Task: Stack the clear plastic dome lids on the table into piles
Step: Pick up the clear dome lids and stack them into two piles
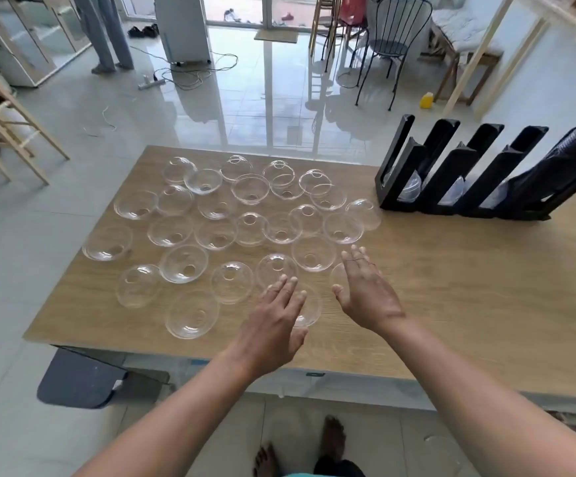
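I observe both hands extended over the near edge of the wooden table (pixel 451 304). My left hand (pixel 273 325) is flat, fingers spread and straight, palm down, gripping nothing; it lies over a clear dome lid (pixel 309 306) at the near edge of the group, though I cannot tell whether it touches it. My right hand (pixel 365 290) is likewise spread with fingers apart, empty, partly covering another lid (pixel 337 275) just beyond its thumb.

The scattered dome lids (pixel 231 215) lie singly across the left half of the tabletop, none piled. Orientation is mixed. Several sit rim up like bowls, the small hole at the bottom, for example one near the front left (pixel 192 316) and one in the far rows (pixel 250 188). Others sit dome up with the hole on top, such as one in the near row (pixel 276 270) and one in the back row (pixel 177 169). Being round, they show no long axis. Many touch or overlap neighbours in the middle rows.

At the far right of the table stands a black slotted rack (pixel 469 173), its channels leaning back to the right, with clear lids visible low in the slots.

The floor is glossy pale tile (pixel 245 98). Beyond are a black wire chair (pixel 389 46), wooden frames (pixel 8 118), a white appliance (pixel 183 29) with cables, and a yellow bottle (pixel 427 99).
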`<action>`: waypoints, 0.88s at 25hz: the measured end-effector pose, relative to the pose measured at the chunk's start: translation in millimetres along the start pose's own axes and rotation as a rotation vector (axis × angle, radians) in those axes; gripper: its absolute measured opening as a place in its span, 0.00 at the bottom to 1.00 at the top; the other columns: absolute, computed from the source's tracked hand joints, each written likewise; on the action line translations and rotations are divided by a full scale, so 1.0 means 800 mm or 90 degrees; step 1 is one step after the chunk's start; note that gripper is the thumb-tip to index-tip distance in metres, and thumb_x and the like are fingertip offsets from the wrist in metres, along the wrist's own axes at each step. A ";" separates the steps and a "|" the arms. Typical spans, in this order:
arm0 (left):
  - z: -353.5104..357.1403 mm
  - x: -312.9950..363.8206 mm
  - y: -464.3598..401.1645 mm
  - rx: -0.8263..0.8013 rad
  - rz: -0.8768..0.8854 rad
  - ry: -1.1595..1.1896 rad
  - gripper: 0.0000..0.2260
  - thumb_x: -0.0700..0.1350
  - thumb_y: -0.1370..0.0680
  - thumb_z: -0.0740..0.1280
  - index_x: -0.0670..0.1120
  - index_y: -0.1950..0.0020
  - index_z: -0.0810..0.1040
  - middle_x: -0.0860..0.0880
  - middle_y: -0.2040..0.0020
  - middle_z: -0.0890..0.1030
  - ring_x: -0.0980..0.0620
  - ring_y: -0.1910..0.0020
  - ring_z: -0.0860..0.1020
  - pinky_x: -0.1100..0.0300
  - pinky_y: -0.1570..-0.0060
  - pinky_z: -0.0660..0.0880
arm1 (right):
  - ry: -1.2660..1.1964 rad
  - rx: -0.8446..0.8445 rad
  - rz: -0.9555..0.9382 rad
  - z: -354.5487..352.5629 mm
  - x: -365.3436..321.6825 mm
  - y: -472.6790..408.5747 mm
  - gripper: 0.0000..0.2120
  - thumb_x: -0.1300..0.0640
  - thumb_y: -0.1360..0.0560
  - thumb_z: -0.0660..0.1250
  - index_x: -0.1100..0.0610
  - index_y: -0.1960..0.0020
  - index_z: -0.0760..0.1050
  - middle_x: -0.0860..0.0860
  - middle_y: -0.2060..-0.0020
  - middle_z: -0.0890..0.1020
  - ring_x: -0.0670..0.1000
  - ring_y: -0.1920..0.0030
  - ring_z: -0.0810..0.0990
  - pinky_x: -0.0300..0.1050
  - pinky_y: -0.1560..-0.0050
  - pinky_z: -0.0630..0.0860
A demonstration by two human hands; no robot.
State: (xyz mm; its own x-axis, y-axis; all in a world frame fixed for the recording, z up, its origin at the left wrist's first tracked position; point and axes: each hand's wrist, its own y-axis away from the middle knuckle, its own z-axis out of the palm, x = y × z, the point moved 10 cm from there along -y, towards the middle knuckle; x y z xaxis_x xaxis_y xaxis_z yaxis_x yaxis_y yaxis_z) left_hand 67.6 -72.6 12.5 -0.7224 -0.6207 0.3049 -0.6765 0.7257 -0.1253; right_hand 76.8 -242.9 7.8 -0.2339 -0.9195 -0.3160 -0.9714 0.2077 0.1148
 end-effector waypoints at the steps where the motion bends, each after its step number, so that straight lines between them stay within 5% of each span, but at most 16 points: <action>1: 0.008 0.003 0.001 -0.017 0.003 -0.016 0.26 0.51 0.24 0.70 0.43 0.28 0.72 0.40 0.23 0.67 0.41 0.22 0.60 0.49 0.24 0.61 | 0.015 -0.003 0.001 0.005 0.006 -0.004 0.33 0.50 0.19 0.63 0.58 0.20 0.53 0.57 0.19 0.51 0.55 0.19 0.47 0.56 0.21 0.54; 7: 0.021 0.012 0.000 0.012 0.037 -0.076 0.05 0.39 0.27 0.72 0.45 0.53 0.85 0.44 0.43 0.83 0.42 0.39 0.78 0.48 0.43 0.78 | 0.040 -0.031 -0.037 0.045 0.044 -0.002 0.28 0.55 0.19 0.62 0.55 0.22 0.58 0.54 0.19 0.56 0.53 0.20 0.52 0.54 0.23 0.61; 13: 0.018 0.044 -0.025 0.020 0.048 -0.041 0.03 0.40 0.25 0.72 0.48 0.55 0.82 0.54 0.57 0.83 0.51 0.55 0.77 0.57 0.56 0.77 | -0.003 0.021 -0.050 0.018 0.099 0.011 0.25 0.63 0.23 0.66 0.54 0.27 0.69 0.52 0.23 0.66 0.54 0.22 0.63 0.51 0.29 0.71; 15: 0.010 0.058 -0.048 0.038 -0.016 0.114 0.03 0.43 0.23 0.71 0.51 0.54 0.82 0.57 0.57 0.82 0.55 0.55 0.77 0.61 0.56 0.75 | -0.016 0.035 -0.037 0.005 0.126 0.013 0.25 0.64 0.24 0.67 0.54 0.28 0.71 0.53 0.24 0.68 0.54 0.23 0.64 0.50 0.30 0.71; 18: 0.041 0.065 -0.088 -0.008 -0.249 0.535 0.03 0.43 0.23 0.72 0.51 0.53 0.83 0.55 0.59 0.85 0.58 0.58 0.81 0.67 0.58 0.75 | -0.034 0.049 -0.005 -0.011 0.170 0.020 0.24 0.62 0.23 0.67 0.53 0.28 0.71 0.51 0.25 0.69 0.54 0.24 0.64 0.52 0.32 0.74; 22: 0.121 0.074 -0.101 -0.097 -0.613 1.069 0.05 0.37 0.22 0.68 0.41 0.47 0.81 0.44 0.53 0.85 0.49 0.57 0.82 0.54 0.52 0.79 | -0.044 0.067 0.009 -0.024 0.214 0.028 0.23 0.59 0.22 0.68 0.51 0.28 0.71 0.50 0.24 0.68 0.54 0.25 0.65 0.50 0.35 0.74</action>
State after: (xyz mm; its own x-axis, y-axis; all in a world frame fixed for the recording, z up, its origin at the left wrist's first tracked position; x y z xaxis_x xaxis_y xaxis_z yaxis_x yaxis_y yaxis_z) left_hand 65.9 -196.8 -51.0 0.7389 0.0406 0.6726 -0.6171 0.4417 0.6512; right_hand 15.5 -401.8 -25.8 -0.2459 -0.8919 -0.3796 -0.9661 0.2572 0.0216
